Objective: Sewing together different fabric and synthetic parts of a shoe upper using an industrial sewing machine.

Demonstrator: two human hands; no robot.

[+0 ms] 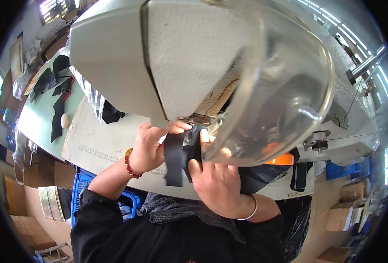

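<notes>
the black fabric (pixel 173 163) is set between the hands, touched on one side by the left hand (pixel 148 147) and on the other by the right hand (pixel 216 182), whose index finger is stretched forward; whether it is pinched by either hand cannot be told. the sewing machine (pixel 194 57) is seen beyond both hands. the right fingers are partly covered by a clear shield (pixel 286 87), and an orange piece (pixel 282 159) is seen right of that hand.

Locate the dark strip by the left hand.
The dark strip lies near the head view's centre, between the left hand and the right hand, on the near side of the sewing machine.
</notes>
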